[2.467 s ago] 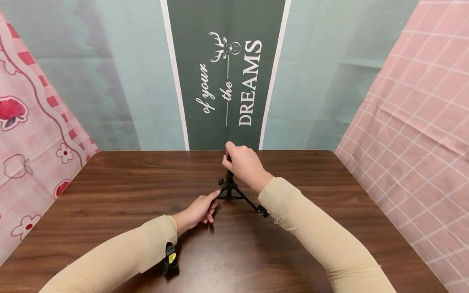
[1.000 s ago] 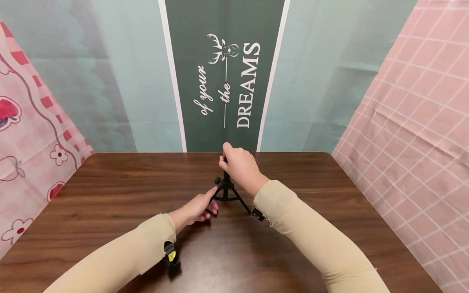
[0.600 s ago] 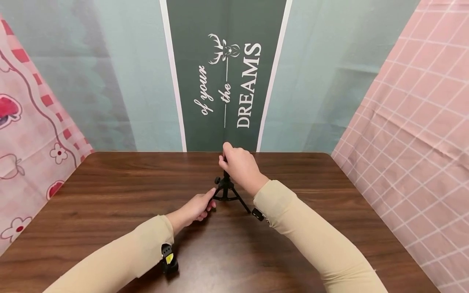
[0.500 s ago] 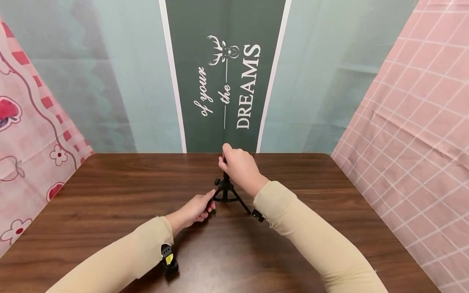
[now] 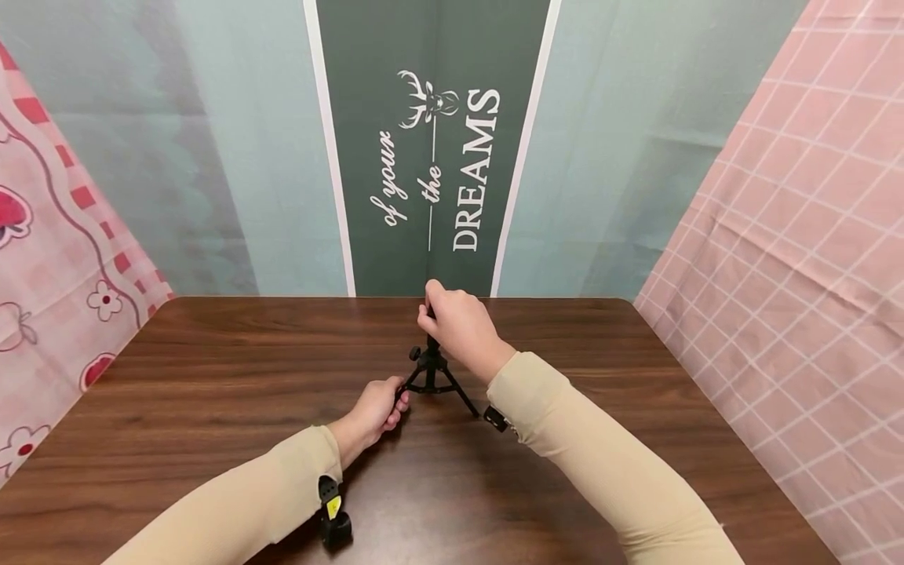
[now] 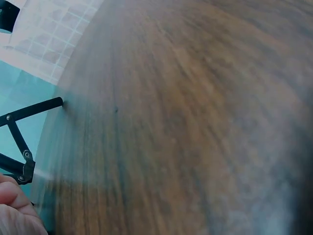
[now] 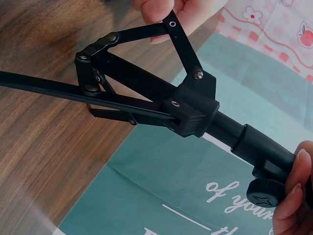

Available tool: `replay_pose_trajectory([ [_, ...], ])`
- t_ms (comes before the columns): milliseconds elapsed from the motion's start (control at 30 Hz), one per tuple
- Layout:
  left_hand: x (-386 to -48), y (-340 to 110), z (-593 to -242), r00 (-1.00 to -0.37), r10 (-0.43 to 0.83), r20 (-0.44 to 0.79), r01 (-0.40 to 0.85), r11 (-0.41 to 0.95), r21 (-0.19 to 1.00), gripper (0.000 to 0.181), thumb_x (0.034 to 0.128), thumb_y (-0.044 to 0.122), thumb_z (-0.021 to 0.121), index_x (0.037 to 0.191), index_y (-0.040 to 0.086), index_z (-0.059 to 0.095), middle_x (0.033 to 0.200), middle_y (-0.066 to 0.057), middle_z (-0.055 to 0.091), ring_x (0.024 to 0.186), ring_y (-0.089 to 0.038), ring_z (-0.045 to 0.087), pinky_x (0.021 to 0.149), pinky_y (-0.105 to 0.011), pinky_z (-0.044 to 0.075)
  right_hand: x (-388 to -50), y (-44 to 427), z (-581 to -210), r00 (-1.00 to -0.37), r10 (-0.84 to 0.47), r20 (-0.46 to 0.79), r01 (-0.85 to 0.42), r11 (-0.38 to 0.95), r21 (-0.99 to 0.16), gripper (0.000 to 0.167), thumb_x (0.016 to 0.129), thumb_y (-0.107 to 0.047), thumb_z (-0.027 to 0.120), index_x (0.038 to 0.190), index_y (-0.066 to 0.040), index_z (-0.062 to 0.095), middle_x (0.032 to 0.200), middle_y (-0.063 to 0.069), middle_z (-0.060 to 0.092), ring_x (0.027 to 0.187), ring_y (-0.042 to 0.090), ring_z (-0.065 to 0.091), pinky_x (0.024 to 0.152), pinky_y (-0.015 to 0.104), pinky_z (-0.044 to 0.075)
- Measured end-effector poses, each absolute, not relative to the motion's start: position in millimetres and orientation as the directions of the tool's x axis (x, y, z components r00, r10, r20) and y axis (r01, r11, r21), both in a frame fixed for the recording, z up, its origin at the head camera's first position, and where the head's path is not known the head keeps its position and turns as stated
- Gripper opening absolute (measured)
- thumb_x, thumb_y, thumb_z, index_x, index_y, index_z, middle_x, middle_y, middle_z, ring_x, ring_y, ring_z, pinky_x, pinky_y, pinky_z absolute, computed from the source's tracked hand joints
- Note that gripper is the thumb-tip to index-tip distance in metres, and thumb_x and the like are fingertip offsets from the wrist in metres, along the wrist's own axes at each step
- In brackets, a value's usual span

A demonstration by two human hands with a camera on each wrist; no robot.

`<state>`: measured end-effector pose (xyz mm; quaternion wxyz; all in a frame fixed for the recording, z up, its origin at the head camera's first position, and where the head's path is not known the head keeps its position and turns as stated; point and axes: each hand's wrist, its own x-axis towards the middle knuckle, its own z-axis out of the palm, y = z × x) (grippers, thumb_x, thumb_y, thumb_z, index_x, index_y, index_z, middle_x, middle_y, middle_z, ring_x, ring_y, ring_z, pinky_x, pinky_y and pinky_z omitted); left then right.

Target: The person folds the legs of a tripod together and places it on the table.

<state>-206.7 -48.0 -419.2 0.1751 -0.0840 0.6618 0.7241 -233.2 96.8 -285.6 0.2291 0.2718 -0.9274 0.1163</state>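
White lettering reading "of your", "the" and "DREAMS" runs sideways on the dark green panel at 12 o'clock, past the far edge of the brown table. The black tripod is upright, with table surface reaching toward 3, 6 and 9 o'clock. From 4 o'clock the right hand curls round its column; from 8 o'clock the left hand pinches one leg between thumb and fingers. A round knob beside the right fingers bears a star-like mark
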Motion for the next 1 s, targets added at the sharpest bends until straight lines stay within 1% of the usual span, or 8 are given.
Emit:
replay_pose_trajectory([
  [300, -207, -46, -419, -0.934, 0.167, -0.315, -0.334, -0.094, 0.938, 0.036, 0.0953, 0.018, 0.035, 0.062, 0.008, 0.045, 0.053, 0.003, 0.038, 0.036, -0.002, 0.03, 0.035, -0.015, 0.024, -232, 96, -284, -0.755, -0.445, 0.481, -0.556, 0.824, -0.11, 0.012, 0.089, -0.01, 0.054, 0.08, -0.01, 0.046, 0.056, -0.001, 0.045, 0.043, 0.014, 0.043, 0.043, 0.025, 0.033],
  [400, -206, -49, -417, -0.929, 0.201, -0.311, -0.329, -0.057, 0.943, 0.037, 0.0971, 0.02, 0.034, 0.065, 0.007, 0.048, 0.056, 0.002, 0.043, 0.038, -0.003, 0.034, 0.037, -0.015, 0.026, -231, 96, -284, -0.754, -0.447, 0.481, -0.554, 0.826, -0.1, 0.012, 0.089, -0.01, 0.053, 0.08, -0.009, 0.046, 0.055, -0.001, 0.045, 0.043, 0.013, 0.043, 0.043, 0.025, 0.033],
  [567, -200, -60, -407, -0.924, 0.249, -0.289, -0.249, 0.18, 0.952, 0.047, 0.1006, 0.032, 0.034, 0.087, -0.002, 0.063, 0.076, -0.005, 0.063, 0.045, -0.007, 0.051, 0.041, -0.019, 0.031, -230, 94, -286, -0.747, -0.454, 0.485, -0.559, 0.825, -0.088, 0.012, 0.09, -0.01, 0.053, 0.08, -0.008, 0.046, 0.056, -0.001, 0.045, 0.041, 0.012, 0.043, 0.042, 0.025, 0.034],
  [667, -197, -68, -399, -0.925, 0.28, -0.256, -0.163, 0.316, 0.935, 0.05, 0.1005, 0.037, 0.034, 0.099, -0.002, 0.065, 0.086, -0.006, 0.065, 0.051, -0.011, 0.052, 0.044, -0.022, 0.032, -230, 93, -286, -0.741, -0.456, 0.493, -0.56, 0.824, -0.08, 0.013, 0.089, -0.01, 0.053, 0.079, -0.008, 0.046, 0.056, -0.001, 0.045, 0.041, 0.012, 0.043, 0.042, 0.024, 0.034],
  [733, -196, -72, -396, -0.923, 0.31, -0.229, -0.101, 0.381, 0.919, 0.047, 0.1003, 0.036, 0.036, 0.099, 0.0, 0.066, 0.085, -0.005, 0.064, 0.055, -0.013, 0.05, 0.046, -0.023, 0.033, -230, 93, -286, -0.74, -0.455, 0.496, -0.559, 0.826, -0.075, 0.013, 0.089, -0.01, 0.053, 0.079, -0.009, 0.045, 0.055, -0.002, 0.044, 0.041, 0.011, 0.043, 0.041, 0.024, 0.035],
  [833, -196, -75, -393, -0.909, 0.385, -0.162, 0.05, 0.486, 0.872, 0.034, 0.0987, 0.027, 0.043, 0.094, 0.0, 0.065, 0.079, -0.005, 0.063, 0.061, -0.015, 0.05, 0.051, -0.025, 0.038, -230, 93, -286, -0.745, -0.452, 0.491, -0.553, 0.83, -0.076, 0.013, 0.09, -0.01, 0.053, 0.079, -0.009, 0.045, 0.054, -0.002, 0.044, 0.04, 0.011, 0.043, 0.041, 0.024, 0.034],
  [933, -197, -74, -392, -0.894, 0.438, -0.088, 0.203, 0.574, 0.793, 0.024, 0.0976, 0.018, 0.048, 0.087, 0.001, 0.061, 0.073, -0.004, 0.059, 0.06, -0.015, 0.051, 0.054, -0.027, 0.042, -230, 94, -286, -0.748, -0.454, 0.484, -0.552, 0.831, -0.074, 0.013, 0.09, -0.01, 0.052, 0.079, -0.009, 0.046, 0.054, -0.001, 0.044, 0.04, 0.011, 0.043, 0.041, 0.024, 0.035],
  [1000, -198, -71, -392, -0.895, 0.442, -0.065, 0.247, 0.611, 0.752, 0.023, 0.0982, 0.016, 0.047, 0.084, 0.002, 0.058, 0.069, -0.004, 0.056, 0.058, -0.014, 0.049, 0.055, -0.028, 0.041, -230, 94, -285, -0.746, -0.457, 0.485, -0.556, 0.828, -0.074, 0.012, 0.09, -0.01, 0.052, 0.08, -0.008, 0.046, 0.055, -0.001, 0.045, 0.04, 0.011, 0.043, 0.042, 0.024, 0.035],
])
